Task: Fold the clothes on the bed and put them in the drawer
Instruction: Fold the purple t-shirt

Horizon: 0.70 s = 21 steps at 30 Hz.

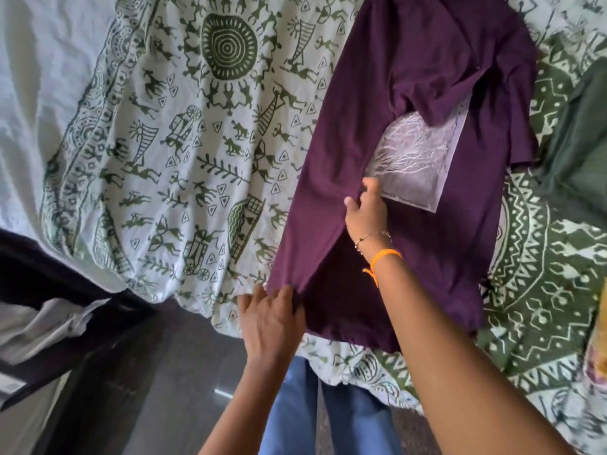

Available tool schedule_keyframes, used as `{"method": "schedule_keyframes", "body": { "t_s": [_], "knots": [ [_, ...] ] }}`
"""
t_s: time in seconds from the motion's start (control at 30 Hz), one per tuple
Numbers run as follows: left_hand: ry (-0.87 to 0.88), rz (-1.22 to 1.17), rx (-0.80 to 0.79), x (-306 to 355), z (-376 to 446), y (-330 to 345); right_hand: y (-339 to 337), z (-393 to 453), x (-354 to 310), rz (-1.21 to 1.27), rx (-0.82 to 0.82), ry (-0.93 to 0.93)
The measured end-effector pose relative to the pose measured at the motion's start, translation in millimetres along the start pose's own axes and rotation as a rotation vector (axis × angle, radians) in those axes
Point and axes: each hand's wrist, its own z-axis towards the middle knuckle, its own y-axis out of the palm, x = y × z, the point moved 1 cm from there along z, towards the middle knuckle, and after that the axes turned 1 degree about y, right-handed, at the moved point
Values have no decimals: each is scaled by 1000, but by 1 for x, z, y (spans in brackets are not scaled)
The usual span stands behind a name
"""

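Both hands (366, 211) pinch the purple T-shirt's (460, 251) folded-over left edge.

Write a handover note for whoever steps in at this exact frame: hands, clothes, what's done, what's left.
Left hand grips the purple T-shirt at its near hem corner. Right hand pinches the same side edge higher up, beside the white print; that side is lifted mid-fold.
The shirt lies on the patterned bedsheet. A dark green garment waits at the right edge.
Done: one sleeve lies folded in over the print.
Left: finish folding this shirt, fold the rest, put all in the drawer, which I cannot make out here.
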Motion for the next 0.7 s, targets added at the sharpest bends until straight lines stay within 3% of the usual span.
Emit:
{"method": "schedule_keyframes", "body": {
  "t_s": [0.07,0.13,0.17,0.23,0.33,0.43,0.5,0.6,0.7],
  "knots": [
    [46,17,-191,13,-14,3,-1,-5,6,46,38,3],
    [-63,33,-499,27,-23,8,-3,-7,15,-35,-86,48],
    [-104,36,-550,29,-23,10,-5,-7,20,-87,-147,51],
    [-150,-18,-419,29,-10,7,-18,-4,29,-98,-122,27],
    [-163,-146,-109,23,27,0,-48,-2,44,-88,100,38],
    [-297,-320,-125,15,67,5,-73,-7,70,-277,274,135],
    [-307,-222,-165,18,81,9,-86,-10,86,-335,288,253],
    [-136,-60,-77,39,87,11,-97,-7,99,-269,207,277],
    [173,-110,-110,73,93,18,-109,-2,104,-244,302,222]
  ]
}}
